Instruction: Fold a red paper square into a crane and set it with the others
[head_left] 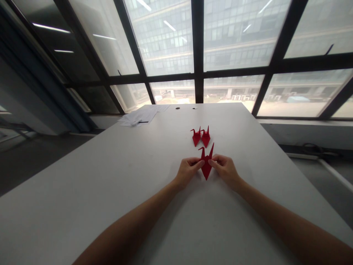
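Red paper, folded into a crane (206,163), sat between the two hands near the middle of the white table (82,191). The left hand (188,171) pinched the crane's left side, thumb and forefinger closed together on the paper, and the right hand (225,167) pinched the right side in the same way, its fingertips closed on the fold. The hands were close together with only the crane between them. Two sharp points of the crane rose on the far side, above the fingers, and its lower tip pointed towards the near edge of the table, just below the knuckles. Whether the lower tip touched the tabletop could not be told.

Just beyond the hands, farther along the table, stood two finished red cranes (201,136), side by side and touching or very nearly so, apart from the one being held. At the far left corner of the table lay a loose pile of white sheets (140,116) with a dark pen-like thing on it. Two small dark spots (185,108) showed on the far edge of the table. No writing, label or brand could be read on the paper, the sheets or the table. Beyond the table stood a wall of large windows (171,40) with dark frames, and through them a pale building
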The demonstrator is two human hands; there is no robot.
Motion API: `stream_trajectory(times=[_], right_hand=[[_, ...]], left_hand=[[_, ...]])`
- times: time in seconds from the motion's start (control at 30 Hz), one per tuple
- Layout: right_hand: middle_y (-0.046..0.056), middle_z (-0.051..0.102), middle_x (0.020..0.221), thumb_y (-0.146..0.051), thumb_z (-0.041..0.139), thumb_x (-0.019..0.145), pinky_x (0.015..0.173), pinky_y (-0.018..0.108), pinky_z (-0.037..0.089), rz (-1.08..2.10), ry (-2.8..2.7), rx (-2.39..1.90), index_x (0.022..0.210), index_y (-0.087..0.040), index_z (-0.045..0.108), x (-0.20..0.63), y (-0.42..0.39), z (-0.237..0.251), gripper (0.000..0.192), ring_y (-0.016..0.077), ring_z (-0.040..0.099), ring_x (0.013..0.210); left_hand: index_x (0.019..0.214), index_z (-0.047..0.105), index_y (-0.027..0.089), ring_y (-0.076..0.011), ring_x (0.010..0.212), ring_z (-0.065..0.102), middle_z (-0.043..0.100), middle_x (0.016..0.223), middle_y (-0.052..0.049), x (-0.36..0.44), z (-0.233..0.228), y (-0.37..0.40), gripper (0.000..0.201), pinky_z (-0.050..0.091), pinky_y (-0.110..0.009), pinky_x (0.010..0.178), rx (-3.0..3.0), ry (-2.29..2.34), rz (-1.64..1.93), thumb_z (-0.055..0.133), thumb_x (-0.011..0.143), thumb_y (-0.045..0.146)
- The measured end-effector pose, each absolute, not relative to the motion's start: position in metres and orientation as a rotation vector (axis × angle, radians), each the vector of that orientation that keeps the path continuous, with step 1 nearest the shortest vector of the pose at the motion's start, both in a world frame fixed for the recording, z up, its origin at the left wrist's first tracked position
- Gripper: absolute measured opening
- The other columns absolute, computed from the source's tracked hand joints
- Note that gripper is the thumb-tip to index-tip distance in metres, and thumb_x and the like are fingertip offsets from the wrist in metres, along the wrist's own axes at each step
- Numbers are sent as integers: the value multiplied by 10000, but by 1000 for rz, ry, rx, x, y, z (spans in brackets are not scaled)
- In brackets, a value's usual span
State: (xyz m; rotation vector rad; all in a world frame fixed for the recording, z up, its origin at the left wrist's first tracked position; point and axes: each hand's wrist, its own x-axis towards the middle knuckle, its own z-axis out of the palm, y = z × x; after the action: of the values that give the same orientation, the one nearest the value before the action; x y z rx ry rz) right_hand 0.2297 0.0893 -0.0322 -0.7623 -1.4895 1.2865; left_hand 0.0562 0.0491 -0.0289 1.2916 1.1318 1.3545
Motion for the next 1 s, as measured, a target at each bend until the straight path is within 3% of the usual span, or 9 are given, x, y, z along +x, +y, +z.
stream_trajectory(times=[0.33,0.63,0.8,1.0], right_hand=[[4,590,655,-423,715,807,575,273,404,1206,-1536,-733,674,-186,645,228,90,-35,281,144,497,615],[-12,550,616,-401,707,811,555,261,363,1184,-1550,-760,640,-173,608,230,90,-33,302,125,450,588],[-12,556,618,-409,711,804,562,262,375,1216,-1551,-754,643,-173,613,228,91,-34,303,126,466,588],[35,698,868,-444,720,803,716,297,491,1377,-1432,-718,944,-190,690,230,94,-35,292,175,618,771]], left_hand=[[790,780,120,-162,674,614,744,773,-73,58,-25,48,306,449,-261,661,1237,1130,1403,770,769,426],[862,780,109,-167,704,625,750,833,-86,57,-28,50,337,460,-263,674,1263,1160,1347,758,777,435],[784,775,104,-153,667,607,738,766,-73,56,-28,49,311,449,-253,655,1245,1134,1384,760,768,415],[844,781,110,-172,696,638,743,775,-79,57,-29,50,314,484,-268,675,1225,1152,1380,752,779,416]])
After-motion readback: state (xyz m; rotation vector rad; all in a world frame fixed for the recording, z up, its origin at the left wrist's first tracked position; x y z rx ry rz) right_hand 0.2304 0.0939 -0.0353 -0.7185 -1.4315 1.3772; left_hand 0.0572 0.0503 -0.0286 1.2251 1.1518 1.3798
